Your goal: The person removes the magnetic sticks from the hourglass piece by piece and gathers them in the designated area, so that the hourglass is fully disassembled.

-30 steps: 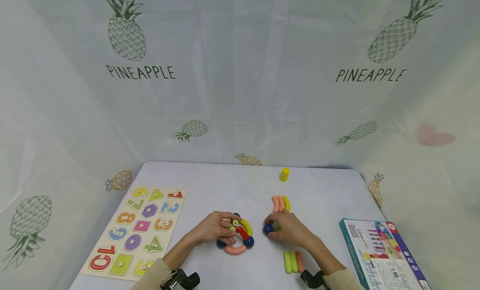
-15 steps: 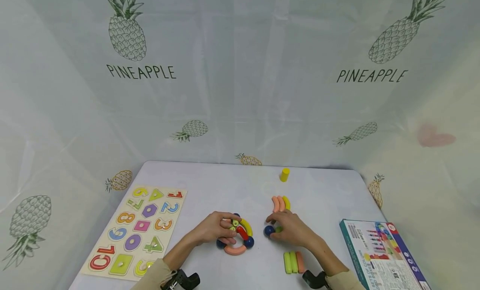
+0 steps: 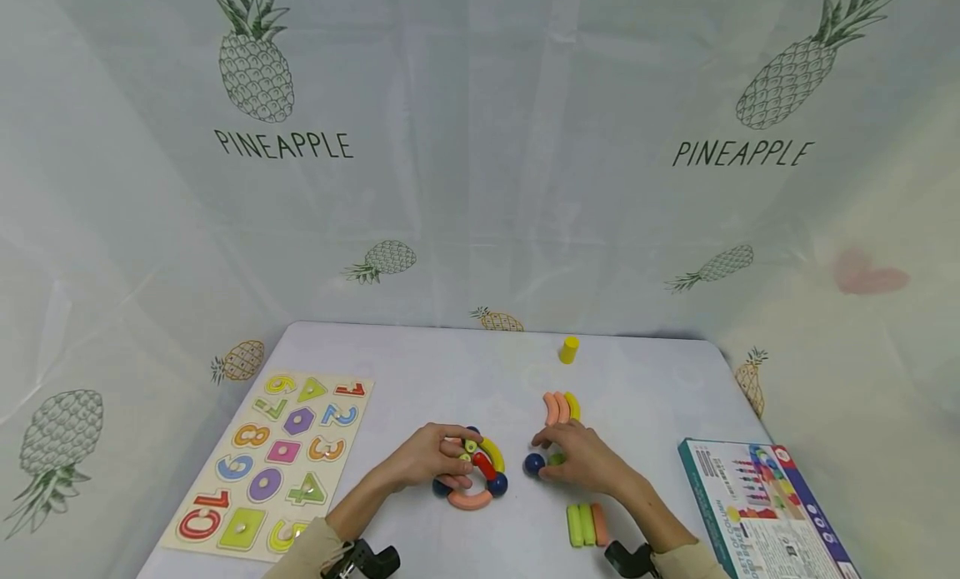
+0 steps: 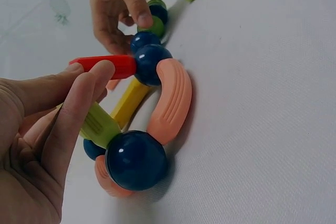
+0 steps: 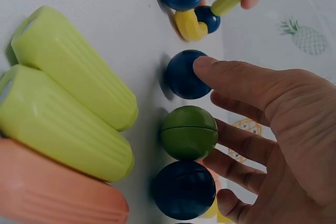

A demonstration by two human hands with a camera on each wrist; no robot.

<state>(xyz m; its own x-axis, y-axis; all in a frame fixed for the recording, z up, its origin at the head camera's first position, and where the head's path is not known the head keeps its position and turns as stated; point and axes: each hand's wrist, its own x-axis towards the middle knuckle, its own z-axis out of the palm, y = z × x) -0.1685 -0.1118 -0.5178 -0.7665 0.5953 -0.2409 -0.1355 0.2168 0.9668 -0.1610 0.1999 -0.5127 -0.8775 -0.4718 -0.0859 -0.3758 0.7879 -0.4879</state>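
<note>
Ring of rods and balls [image 3: 471,501] is seated at lower centre of the frame, its red rod [image 4: 124,67] pinched by the left grip [image 3: 426,457]. To its right, a blue ball [image 3: 533,465] is overlapped by the thumb [image 5: 231,78] of the right grip [image 3: 587,461]; whether it is pinched cannot be told. The ring is best braced, the ball guided slowly.

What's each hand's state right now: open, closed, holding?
Left hand: closed, pinching the red rod.
Right hand: at the blue ball; whether it grips cannot be told.
</note>
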